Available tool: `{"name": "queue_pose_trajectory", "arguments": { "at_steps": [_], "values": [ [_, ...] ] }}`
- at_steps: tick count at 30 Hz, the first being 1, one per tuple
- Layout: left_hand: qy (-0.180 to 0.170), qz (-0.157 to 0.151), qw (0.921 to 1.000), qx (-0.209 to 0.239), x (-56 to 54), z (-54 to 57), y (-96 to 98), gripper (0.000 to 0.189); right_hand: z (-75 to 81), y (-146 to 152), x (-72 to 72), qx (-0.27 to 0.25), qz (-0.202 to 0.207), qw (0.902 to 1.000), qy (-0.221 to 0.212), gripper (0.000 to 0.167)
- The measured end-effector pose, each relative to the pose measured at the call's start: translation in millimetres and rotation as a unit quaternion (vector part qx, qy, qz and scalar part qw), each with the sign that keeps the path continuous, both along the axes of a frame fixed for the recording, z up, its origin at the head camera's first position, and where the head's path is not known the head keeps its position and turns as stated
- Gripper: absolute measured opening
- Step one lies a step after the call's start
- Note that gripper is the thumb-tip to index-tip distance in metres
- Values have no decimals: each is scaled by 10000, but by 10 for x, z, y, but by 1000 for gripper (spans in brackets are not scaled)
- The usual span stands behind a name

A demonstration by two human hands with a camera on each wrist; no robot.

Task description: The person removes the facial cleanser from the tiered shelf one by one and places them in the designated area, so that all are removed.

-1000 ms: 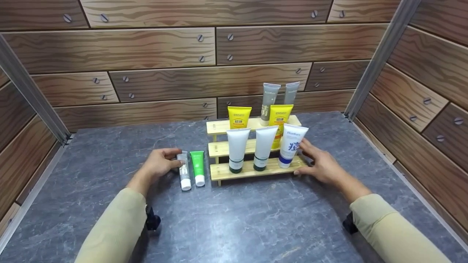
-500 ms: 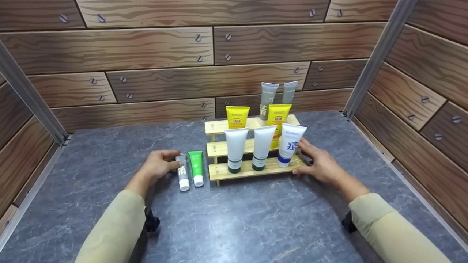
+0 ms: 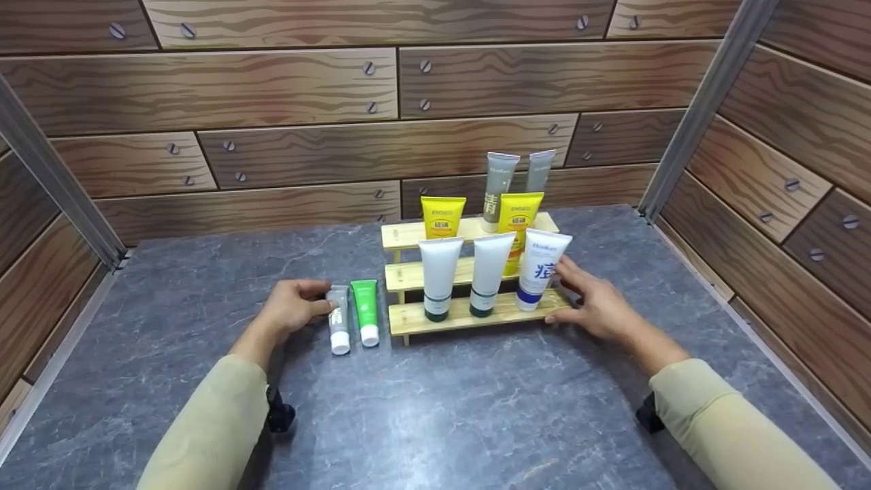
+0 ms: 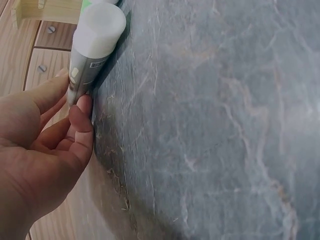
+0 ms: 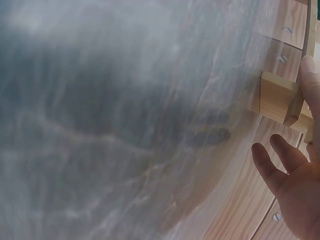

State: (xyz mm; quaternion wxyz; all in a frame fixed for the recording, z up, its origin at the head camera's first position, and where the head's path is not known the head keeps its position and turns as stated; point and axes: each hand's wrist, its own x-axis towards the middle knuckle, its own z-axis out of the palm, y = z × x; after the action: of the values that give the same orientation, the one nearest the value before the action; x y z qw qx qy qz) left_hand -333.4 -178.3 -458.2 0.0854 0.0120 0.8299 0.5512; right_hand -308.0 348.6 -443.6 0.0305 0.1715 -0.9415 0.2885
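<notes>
My left hand (image 3: 294, 304) pinches the top end of a small grey tube (image 3: 339, 327) between thumb and fingers; the tube lies on the table with its white cap (image 4: 102, 30) toward me. Just right of it lies a green tube (image 3: 366, 309), also white-capped. A three-tier wooden display rack (image 3: 401, 320) stands beyond them to the right. My right hand (image 3: 599, 306) holds the rack's right end, its thumb (image 5: 311, 75) on the lowest shelf and other fingers spread. Close to those fingers stands a white tube with a blue cap (image 3: 542, 269).
Two plain white tubes (image 3: 441, 272) share the lowest shelf. Yellow tubes (image 3: 520, 211) stand on the middle tier, with grey tubes (image 3: 501, 184) at the top. Wood-patterned walls (image 3: 292, 88) enclose the grey marbled table (image 3: 422, 415) at the back and sides.
The grey tube has shifted slightly left with my left hand, widening its gap to the green tube a little. My right hand stays at the rack.
</notes>
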Motion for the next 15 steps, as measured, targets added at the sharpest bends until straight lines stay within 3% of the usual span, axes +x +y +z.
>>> {"name": "queue_pose_trajectory", "arguments": {
  "at_steps": [15],
  "values": [
    [167, 175, 9995, -223, 38, -3, -9, 46, 2, -2, -8, -2, -103, 9998, -142, 108]
  ]
}}
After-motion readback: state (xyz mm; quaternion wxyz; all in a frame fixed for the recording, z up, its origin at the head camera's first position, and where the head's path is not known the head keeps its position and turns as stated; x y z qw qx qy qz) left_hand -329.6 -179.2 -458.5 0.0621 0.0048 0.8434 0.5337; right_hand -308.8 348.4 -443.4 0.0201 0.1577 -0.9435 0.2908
